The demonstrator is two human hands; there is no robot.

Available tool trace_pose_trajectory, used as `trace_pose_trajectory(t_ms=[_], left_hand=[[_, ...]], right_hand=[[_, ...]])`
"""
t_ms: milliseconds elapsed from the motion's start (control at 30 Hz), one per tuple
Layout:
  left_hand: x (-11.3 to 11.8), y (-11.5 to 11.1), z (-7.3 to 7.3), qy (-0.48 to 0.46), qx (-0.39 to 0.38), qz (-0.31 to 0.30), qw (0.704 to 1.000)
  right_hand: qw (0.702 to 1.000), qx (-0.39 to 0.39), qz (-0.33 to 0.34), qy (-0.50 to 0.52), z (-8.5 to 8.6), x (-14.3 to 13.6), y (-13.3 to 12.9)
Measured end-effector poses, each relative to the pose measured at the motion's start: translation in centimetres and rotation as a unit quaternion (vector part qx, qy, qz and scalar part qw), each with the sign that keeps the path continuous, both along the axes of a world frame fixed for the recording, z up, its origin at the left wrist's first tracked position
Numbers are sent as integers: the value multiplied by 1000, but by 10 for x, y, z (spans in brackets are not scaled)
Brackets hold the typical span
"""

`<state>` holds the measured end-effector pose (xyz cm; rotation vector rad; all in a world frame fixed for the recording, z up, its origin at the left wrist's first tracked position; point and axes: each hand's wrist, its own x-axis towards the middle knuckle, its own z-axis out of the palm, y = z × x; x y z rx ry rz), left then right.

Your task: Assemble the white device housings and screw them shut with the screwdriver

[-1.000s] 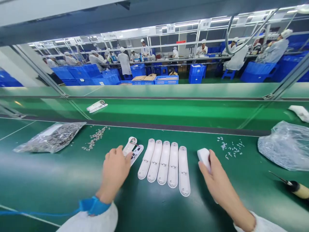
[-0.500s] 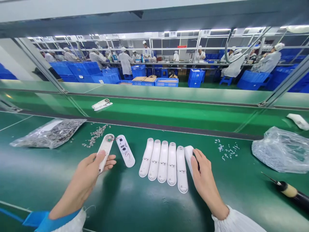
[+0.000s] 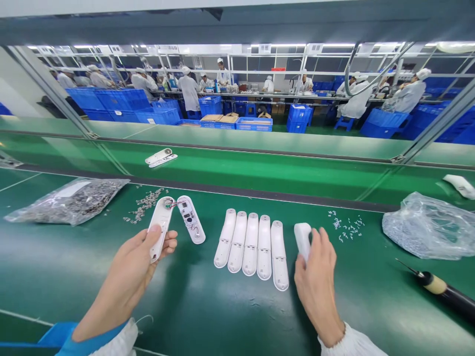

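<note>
My left hand (image 3: 148, 254) is closed on one half of a white plastic casing (image 3: 162, 225), thumb on top. Thin wires join it to the other half, a white shell with a circuit board (image 3: 191, 220), lying just to its right. My right hand (image 3: 317, 277) grips a white curved handheld device (image 3: 303, 238), which is partly hidden behind its fingers. Between the hands, several similar white curved devices (image 3: 252, 244) lie side by side in a row, each with a recess in its lower part.
Behind my left hand are a bag of small metal parts (image 3: 70, 202) and loose parts (image 3: 146, 203). To the right lie tiny white pieces (image 3: 347, 226), a clear bag (image 3: 426, 230) and a screwdriver-like tool (image 3: 438, 287). Another opened casing (image 3: 161, 157) sits on the green conveyor belt (image 3: 267, 170).
My right hand has moved a little right with the white device, away from the row. My left hand still holds the casing half; the wired shell has shifted slightly with it.
</note>
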<state>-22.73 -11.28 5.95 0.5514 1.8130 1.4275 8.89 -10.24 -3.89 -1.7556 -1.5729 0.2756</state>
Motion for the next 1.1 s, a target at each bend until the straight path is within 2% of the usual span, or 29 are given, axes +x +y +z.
trace_pose_trajectory(t_ms=[67, 100, 233, 400, 500, 567, 633, 733, 800, 900, 967, 1033, 1100], left_hand=[[-3, -2, -1, -1, 3, 10, 1000], [-4, -3, -1, -2, 3, 13, 1000], [-5, -8, 1, 7, -1, 15, 1000], [-1, -10, 10, 20, -1, 4, 1000], [9, -4, 18, 20, 24, -27, 999], [21, 3, 25, 23, 57, -63, 996], [36, 9, 35, 36, 87, -116, 989], [64, 17, 47, 42, 117, -240, 963], [88, 23, 50, -1, 128, -340, 932], [133, 37, 42, -94, 134, -467, 869], [166, 50, 26, -106, 144, -497, 849], [195, 61, 7, -18, 171, -495, 852], [219, 67, -12, 126, 209, -486, 839]], right_hand=[[1000, -18, -24, -8, -2, 5, -3], [1000, -18, -14, -8, -3, 7, -6], [993, -20, 113, 32, 3, 2, -18], [991, -58, 53, 112, 7, -12, -20], [987, -50, 103, 115, 1, -26, -15], [983, -49, 124, 123, 0, -34, -12], [978, -61, 129, 151, 8, -38, -7], [966, -56, 103, 230, 35, -29, 8], [944, -46, 103, 311, 59, -15, 22], [859, -112, 188, 462, 89, 10, 41], [816, -153, 201, 520, 100, 26, 48], [807, -159, 168, 543, 101, 40, 51], [814, -152, 110, 550, 96, 53, 53]])
